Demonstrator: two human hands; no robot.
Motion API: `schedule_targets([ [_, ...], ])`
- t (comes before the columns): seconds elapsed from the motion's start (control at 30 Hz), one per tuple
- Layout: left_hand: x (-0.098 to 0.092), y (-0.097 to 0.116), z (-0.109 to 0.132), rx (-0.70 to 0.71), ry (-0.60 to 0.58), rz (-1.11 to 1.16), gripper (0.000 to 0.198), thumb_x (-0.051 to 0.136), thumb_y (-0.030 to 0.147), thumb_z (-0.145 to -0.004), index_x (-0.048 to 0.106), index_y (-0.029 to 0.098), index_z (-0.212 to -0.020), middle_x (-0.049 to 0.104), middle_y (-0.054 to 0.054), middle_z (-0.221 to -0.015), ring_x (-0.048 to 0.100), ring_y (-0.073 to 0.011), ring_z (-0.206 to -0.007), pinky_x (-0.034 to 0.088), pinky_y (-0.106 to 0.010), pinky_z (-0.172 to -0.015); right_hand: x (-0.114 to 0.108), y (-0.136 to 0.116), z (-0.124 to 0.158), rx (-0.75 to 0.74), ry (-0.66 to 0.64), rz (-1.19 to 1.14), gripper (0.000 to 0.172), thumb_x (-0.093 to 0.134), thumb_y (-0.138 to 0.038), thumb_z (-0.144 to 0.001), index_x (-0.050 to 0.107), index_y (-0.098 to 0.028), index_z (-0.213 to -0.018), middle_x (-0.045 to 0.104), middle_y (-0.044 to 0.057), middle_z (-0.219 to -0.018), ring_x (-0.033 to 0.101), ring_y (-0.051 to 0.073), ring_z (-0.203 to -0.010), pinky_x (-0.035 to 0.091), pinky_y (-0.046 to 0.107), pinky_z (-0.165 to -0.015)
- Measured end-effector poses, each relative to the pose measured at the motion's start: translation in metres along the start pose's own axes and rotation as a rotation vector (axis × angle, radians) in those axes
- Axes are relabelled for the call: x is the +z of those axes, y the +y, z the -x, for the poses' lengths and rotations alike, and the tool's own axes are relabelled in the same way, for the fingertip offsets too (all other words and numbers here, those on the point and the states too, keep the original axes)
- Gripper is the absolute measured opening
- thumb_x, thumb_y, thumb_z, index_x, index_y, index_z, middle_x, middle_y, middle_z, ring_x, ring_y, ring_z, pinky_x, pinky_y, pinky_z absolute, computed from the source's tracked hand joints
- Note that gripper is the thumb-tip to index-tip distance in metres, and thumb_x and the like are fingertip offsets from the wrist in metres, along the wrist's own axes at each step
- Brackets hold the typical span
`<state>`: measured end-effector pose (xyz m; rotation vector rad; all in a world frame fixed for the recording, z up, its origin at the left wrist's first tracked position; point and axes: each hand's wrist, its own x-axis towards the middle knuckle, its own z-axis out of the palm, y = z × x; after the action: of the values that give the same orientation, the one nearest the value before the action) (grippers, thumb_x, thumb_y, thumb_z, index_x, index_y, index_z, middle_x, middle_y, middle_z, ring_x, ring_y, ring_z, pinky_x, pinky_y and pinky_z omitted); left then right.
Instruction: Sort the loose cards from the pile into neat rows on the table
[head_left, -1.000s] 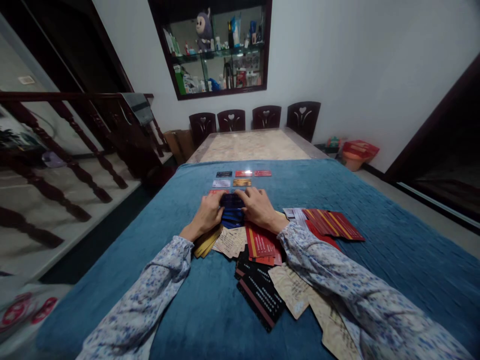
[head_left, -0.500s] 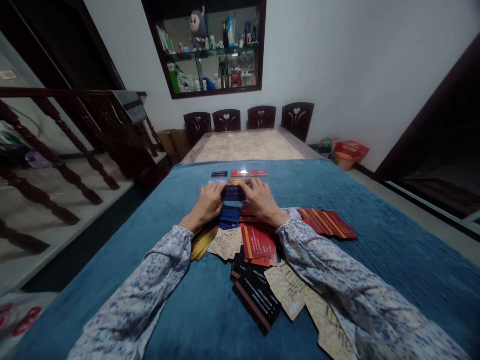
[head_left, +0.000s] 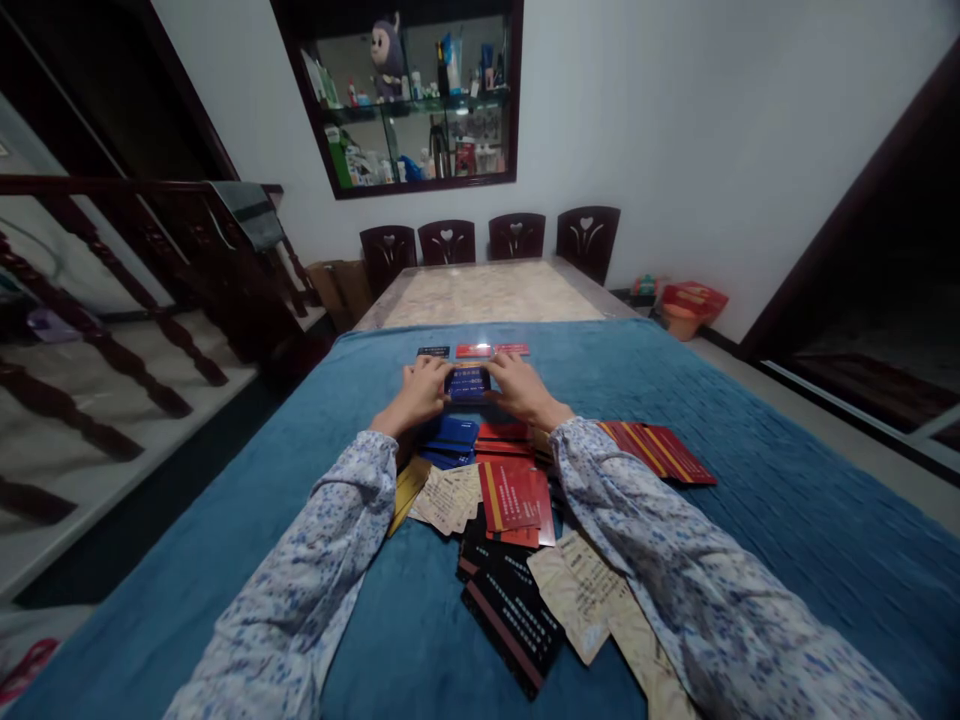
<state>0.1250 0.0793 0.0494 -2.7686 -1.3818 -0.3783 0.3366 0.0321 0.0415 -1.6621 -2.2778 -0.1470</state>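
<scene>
My left hand (head_left: pixel 414 394) and my right hand (head_left: pixel 523 391) together pinch a dark blue card (head_left: pixel 467 383) by its two short ends, just above the blue cloth (head_left: pixel 750 520). Just beyond it lie a black card (head_left: pixel 433 352) and two red cards (head_left: pixel 491 350) in a row. Below my hands sits a fan of blue cards (head_left: pixel 447 440), with red cards (head_left: pixel 512 492), beige cards (head_left: pixel 450 495) and black cards (head_left: pixel 510 600) spread toward me.
More red cards (head_left: pixel 660 450) fan out at the right and beige cards (head_left: pixel 585 590) lie near my right sleeve. The bare marble table top (head_left: pixel 487 292) extends beyond the cloth to several dark chairs (head_left: pixel 487 238). A wooden stair railing (head_left: pixel 135 290) runs along the left.
Both hands have lifted the dark blue card off the blue fan and carried it forward toward the row of cards at the far edge of the cloth.
</scene>
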Motion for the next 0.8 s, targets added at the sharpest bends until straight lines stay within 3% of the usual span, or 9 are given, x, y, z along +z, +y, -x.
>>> schedule_targets([
  [0.43,0.032,-0.02,-0.01,-0.021,-0.076,0.05,0.057,0.066,0.016,-0.081,0.064,0.024,-0.138,0.06,-0.013,-0.142,0.043,-0.0372,-0.137,0.039,-0.053,-0.107,0.021,0.003,0.0,0.066,-0.12,0.011,0.041,0.061,-0.035,-0.099,0.063,-0.023,-0.139,0.059,0.012,-0.147,0.051,0.031,-0.128,0.049,0.042,-0.096],
  [0.8,0.037,-0.021,-0.012,-0.048,-0.067,0.111,0.04,0.068,0.015,-0.08,0.071,0.023,-0.119,0.067,-0.014,-0.13,0.048,-0.0372,-0.132,0.039,-0.056,-0.106,0.03,0.004,0.002,0.072,-0.164,0.029,0.035,0.056,-0.037,-0.102,0.066,-0.024,-0.133,0.063,0.013,-0.143,0.052,0.032,-0.127,0.05,0.046,-0.094],
])
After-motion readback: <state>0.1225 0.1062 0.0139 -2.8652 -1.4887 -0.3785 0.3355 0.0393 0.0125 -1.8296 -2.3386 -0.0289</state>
